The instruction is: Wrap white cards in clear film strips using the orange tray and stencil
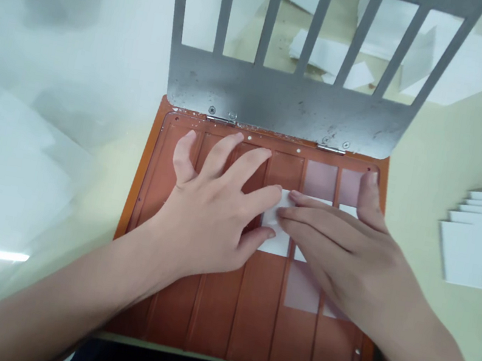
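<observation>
White card (pixel 271 225) lies near the center of the view, on the orange plate (pixel 213 317), between your hands. Read all positions with 12 o'clock at the far edge of the view. Your left hand (pixel 207 215) rests palm down at 9 o'clock from the card, fingers spread wide across the grooved plate. Its thumb (pixel 256 241) and index fingertip (pixel 270 196) meet the card's left side. Your right hand (pixel 341 246) lies at 3 o'clock from the card, fingers together and pointing toward 9 o'clock. Its fingertips (pixel 284 212) touch the card's upper right part, while its own thumb (pixel 368 192) stands apart on the plate toward 1 o'clock. The grip is narrow at the fingertips, but you cannot tell from this view whether either hand is clamping the card or only pressing on it. Second card (pixel 302 254) lies partly under your right hand. Pink panels (pixel 320 180) sit in the plate's channels at 1 o'clock and 5 o'clock from the card. Steel grille (pixel 282 101) stands open at 12 o'clock, joined to the plate's far edge by two hinges (pixel 221 120). Card stack (pixel 473 241) lies fanned on the table (pixel 461 137) at 3 o'clock. Plastic film (pixel 5 178) covers the table at 9 o'clock. Loose paper (pixel 331 54) shows through the grille.
</observation>
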Demonstrator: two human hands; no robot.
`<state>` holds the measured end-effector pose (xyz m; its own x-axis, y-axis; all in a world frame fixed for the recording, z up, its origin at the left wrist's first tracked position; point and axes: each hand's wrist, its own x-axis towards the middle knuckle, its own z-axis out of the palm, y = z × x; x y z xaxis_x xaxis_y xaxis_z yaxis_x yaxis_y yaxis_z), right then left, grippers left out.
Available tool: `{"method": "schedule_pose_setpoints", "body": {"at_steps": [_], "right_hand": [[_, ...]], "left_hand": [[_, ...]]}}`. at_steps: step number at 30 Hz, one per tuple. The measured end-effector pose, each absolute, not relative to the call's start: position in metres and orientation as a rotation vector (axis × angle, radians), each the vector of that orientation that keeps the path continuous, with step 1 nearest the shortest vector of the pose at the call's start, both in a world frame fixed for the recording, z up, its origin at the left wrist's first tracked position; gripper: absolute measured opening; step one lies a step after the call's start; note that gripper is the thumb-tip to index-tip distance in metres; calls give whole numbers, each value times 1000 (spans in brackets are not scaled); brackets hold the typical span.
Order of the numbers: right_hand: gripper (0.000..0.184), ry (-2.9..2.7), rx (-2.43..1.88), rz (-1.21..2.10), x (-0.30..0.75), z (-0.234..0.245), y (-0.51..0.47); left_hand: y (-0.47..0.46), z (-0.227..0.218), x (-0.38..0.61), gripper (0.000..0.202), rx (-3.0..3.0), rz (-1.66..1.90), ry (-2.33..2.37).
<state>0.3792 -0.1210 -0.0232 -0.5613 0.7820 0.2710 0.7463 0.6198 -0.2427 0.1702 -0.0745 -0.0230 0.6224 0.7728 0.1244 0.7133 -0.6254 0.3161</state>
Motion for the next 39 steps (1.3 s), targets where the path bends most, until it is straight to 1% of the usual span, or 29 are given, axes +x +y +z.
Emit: {"method": "schedule_pose_setpoints", "body": {"at_steps": [14, 20, 25, 31, 39], "right_hand": [[34, -2477, -1247, 169, 378, -22, -121], [29, -2477, -1241, 148, 380, -24, -122], [30, -2466, -1230, 126, 378, -24, -121], [31, -2488, -1231, 102, 376, -23, -120], [28, -2492, -1174, 4, 379, -29, -120]], "left_hand": [[-75, -24, 170, 16, 2606, 405, 1158], [-75, -23, 170, 15, 2636, 410, 1140], [-74, -22, 170, 12, 2647, 440, 1118], [-73, -22, 168, 14, 2734, 455, 1091], [-82, -33, 171, 20, 3015, 627, 1003]]}}
